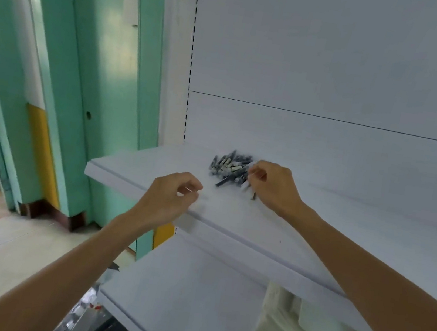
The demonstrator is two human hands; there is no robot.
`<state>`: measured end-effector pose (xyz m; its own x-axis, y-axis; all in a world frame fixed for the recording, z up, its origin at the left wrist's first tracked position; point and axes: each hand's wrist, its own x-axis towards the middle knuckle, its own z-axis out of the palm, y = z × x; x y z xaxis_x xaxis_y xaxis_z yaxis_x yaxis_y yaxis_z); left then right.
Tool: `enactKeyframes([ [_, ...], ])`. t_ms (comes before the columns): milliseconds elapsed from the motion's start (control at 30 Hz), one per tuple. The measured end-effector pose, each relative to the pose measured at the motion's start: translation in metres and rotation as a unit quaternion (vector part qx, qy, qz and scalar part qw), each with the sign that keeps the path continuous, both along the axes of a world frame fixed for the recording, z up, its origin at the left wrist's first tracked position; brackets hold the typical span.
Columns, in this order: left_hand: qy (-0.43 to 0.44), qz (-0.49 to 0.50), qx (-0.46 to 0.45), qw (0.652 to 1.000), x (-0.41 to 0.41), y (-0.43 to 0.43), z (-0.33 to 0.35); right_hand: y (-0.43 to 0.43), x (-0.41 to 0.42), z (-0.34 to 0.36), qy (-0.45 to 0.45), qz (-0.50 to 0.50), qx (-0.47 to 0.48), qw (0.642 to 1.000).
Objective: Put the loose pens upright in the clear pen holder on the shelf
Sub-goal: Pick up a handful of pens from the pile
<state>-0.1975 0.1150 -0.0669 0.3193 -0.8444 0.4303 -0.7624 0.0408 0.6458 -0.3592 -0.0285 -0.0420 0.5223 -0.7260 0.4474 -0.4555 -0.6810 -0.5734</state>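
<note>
A teal door frame (99, 62) stands left of the white shelving. Two shelves show – the upper shelf (140, 165) and a lower shelf (179, 287) under it. The left hand (171, 196) hangs over the upper shelf's front edge near its left corner, fingers curled with thumb and forefinger close together; blur hides whether it holds anything. Right of it, well back from the front edge, one heap of dark and pale pens (230, 167) lies flat on the upper shelf – too jumbled and blurred to count. The right hand (272, 186) is at the heap's right side, fingertips curled and pinching pens there. One stack of white sheets (280, 330) sits on the lower shelf at the right.
</note>
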Motion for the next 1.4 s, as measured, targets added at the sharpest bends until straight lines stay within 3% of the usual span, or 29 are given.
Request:
enactKeyframes([
  [467, -0.077, -0.027, 0.07, 0.994, 0.087, -0.148, 0.005, -0.101, 0.088, 0.03, 0.017, -0.009, -0.052, 0.998],
  [733, -0.167, -0.092, 0.159, 0.969, 0.112, -0.216, 0.004, -0.128, 0.114, 0.028, 0.033, -0.039, -0.072, 0.996],
  [933, -0.183, -0.145, 0.243, 0.941, 0.133, -0.227, 0.013, -0.138, 0.154, 0.024, 0.146, -0.059, -0.038, 0.987],
  [1033, -0.192, -0.186, 0.229, 0.936, 0.146, -0.224, 0.016, -0.139, 0.174, 0.017, 0.178, -0.067, -0.023, 0.982],
  [1200, -0.167, -0.166, 0.242, 0.941, 0.169, -0.219, 0.018, -0.147, 0.199, 0.01, 0.309, -0.139, -0.032, 0.94],
  [1400, -0.354, -0.067, 0.26, 0.896, 0.191, -0.203, 0.018, -0.141, 0.229, 0.003, 0.412, -0.208, -0.052, 0.886],
])
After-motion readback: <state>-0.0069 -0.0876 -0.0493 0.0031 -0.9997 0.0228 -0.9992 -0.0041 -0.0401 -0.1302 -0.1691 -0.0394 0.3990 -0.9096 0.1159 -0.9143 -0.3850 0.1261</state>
